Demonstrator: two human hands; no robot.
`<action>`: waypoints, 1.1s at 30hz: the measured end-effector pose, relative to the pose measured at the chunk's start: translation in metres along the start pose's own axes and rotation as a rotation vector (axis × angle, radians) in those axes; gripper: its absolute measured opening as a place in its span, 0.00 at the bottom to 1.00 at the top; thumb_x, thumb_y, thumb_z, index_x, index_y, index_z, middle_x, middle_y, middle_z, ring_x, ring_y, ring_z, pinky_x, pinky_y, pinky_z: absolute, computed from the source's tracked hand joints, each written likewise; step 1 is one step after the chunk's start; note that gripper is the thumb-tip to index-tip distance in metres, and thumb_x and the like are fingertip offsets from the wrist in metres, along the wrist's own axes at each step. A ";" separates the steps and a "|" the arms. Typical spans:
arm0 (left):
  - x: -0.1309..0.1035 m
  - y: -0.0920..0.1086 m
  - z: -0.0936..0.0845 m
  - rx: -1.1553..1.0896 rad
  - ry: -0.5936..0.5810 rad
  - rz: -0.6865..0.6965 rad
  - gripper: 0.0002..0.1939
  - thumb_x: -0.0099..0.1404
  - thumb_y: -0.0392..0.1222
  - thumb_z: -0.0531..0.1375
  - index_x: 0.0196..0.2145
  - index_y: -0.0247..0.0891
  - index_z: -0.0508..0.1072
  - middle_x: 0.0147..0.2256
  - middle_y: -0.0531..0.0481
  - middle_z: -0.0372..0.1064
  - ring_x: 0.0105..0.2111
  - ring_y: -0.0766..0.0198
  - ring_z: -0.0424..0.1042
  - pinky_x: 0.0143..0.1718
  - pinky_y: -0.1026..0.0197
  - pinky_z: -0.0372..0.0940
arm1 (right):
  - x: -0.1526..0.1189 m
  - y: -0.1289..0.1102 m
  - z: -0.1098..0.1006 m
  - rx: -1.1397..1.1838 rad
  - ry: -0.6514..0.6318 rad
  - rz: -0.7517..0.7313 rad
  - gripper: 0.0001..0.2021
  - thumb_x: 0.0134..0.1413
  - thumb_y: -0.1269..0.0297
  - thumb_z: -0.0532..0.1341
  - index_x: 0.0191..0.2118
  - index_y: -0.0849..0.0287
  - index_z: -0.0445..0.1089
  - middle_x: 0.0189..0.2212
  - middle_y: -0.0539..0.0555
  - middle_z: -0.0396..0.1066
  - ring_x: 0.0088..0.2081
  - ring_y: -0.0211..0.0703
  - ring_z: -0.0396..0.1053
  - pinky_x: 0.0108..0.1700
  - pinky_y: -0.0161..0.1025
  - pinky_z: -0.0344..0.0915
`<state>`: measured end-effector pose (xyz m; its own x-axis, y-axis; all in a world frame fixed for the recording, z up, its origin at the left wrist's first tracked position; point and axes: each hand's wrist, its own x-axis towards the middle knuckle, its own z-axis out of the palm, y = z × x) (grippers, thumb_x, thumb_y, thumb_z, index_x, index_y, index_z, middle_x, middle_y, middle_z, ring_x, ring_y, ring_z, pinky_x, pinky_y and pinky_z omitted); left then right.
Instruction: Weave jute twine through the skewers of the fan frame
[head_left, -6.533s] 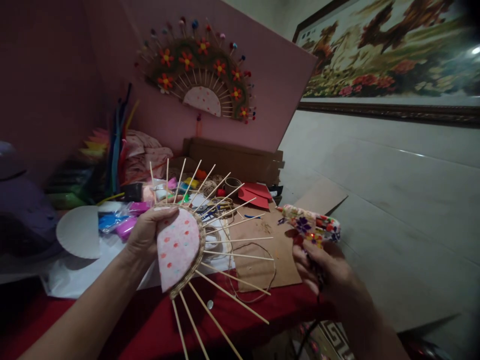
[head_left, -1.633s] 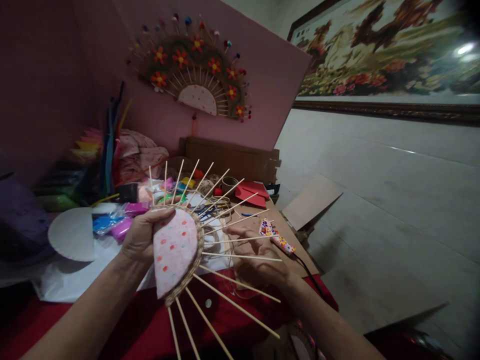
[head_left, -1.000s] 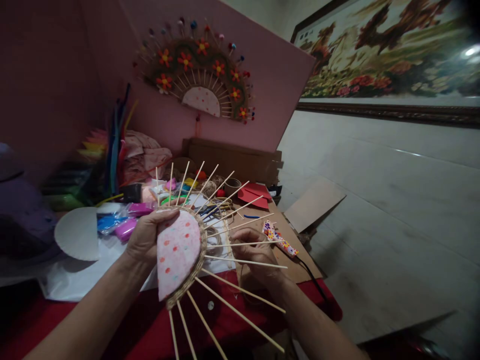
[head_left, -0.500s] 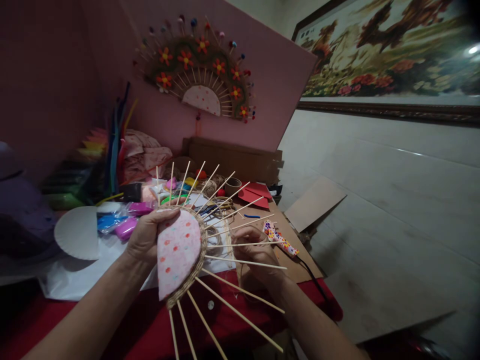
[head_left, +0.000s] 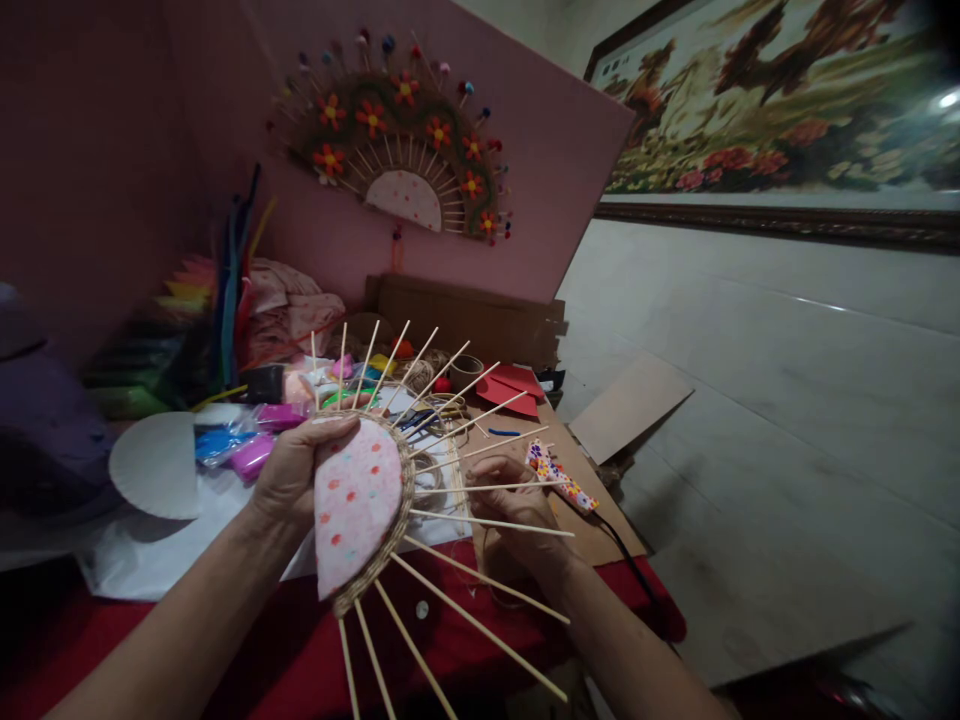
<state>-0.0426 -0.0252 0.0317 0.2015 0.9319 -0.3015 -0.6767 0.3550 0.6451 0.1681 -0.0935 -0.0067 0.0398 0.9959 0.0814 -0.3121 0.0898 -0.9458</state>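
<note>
Left grip (head_left: 289,468) closed on spotted half-disc (head_left: 358,505), right grip (head_left: 516,507) behind sticks (head_left: 480,627), hold unclear

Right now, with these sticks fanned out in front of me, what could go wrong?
Your right hand sits behind some of the thin sticks, so lifting it could snag or bend one. The flower-patterned corded tool lies close to that hand, so a knock might shift it. Its cord trails across the red cloth, so catching it could drag the tool.
</note>
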 end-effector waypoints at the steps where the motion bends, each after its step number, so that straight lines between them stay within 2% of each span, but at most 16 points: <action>1: 0.000 0.000 0.000 0.004 0.001 0.006 0.12 0.53 0.22 0.53 0.30 0.33 0.72 0.21 0.46 0.74 0.20 0.57 0.74 0.23 0.58 0.71 | 0.000 0.000 0.000 -0.005 0.004 0.000 0.08 0.36 0.65 0.69 0.25 0.58 0.71 0.19 0.47 0.62 0.20 0.32 0.54 0.21 0.30 0.50; 10: 0.000 0.001 -0.001 0.012 -0.037 0.013 0.12 0.54 0.24 0.53 0.31 0.34 0.73 0.23 0.45 0.74 0.21 0.57 0.75 0.24 0.57 0.72 | -0.001 0.004 0.000 0.041 -0.013 0.013 0.08 0.38 0.66 0.69 0.27 0.59 0.70 0.18 0.45 0.60 0.18 0.29 0.51 0.20 0.29 0.47; 15: -0.001 0.001 0.000 -0.010 -0.019 0.007 0.13 0.55 0.24 0.53 0.32 0.33 0.73 0.22 0.45 0.74 0.22 0.57 0.75 0.24 0.59 0.71 | 0.002 0.008 -0.002 0.062 -0.055 0.010 0.08 0.39 0.66 0.68 0.27 0.58 0.69 0.19 0.45 0.63 0.19 0.29 0.53 0.20 0.29 0.48; 27: 0.004 0.000 -0.004 -0.013 -0.050 0.038 0.14 0.54 0.23 0.53 0.34 0.34 0.72 0.24 0.45 0.75 0.23 0.57 0.75 0.25 0.56 0.72 | 0.002 0.009 -0.003 0.026 -0.037 0.046 0.08 0.40 0.65 0.68 0.29 0.60 0.70 0.18 0.45 0.62 0.18 0.28 0.55 0.19 0.27 0.49; 33: 0.001 0.001 0.002 -0.052 0.013 0.013 0.13 0.54 0.23 0.53 0.33 0.33 0.73 0.22 0.46 0.74 0.21 0.58 0.74 0.23 0.57 0.72 | 0.000 0.009 -0.006 0.045 -0.070 0.051 0.11 0.42 0.64 0.68 0.35 0.60 0.73 0.18 0.45 0.61 0.17 0.26 0.52 0.18 0.27 0.46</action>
<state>-0.0423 -0.0240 0.0335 0.1837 0.9354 -0.3023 -0.7152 0.3381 0.6117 0.1704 -0.0929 -0.0174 -0.0429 0.9975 0.0567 -0.3548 0.0378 -0.9342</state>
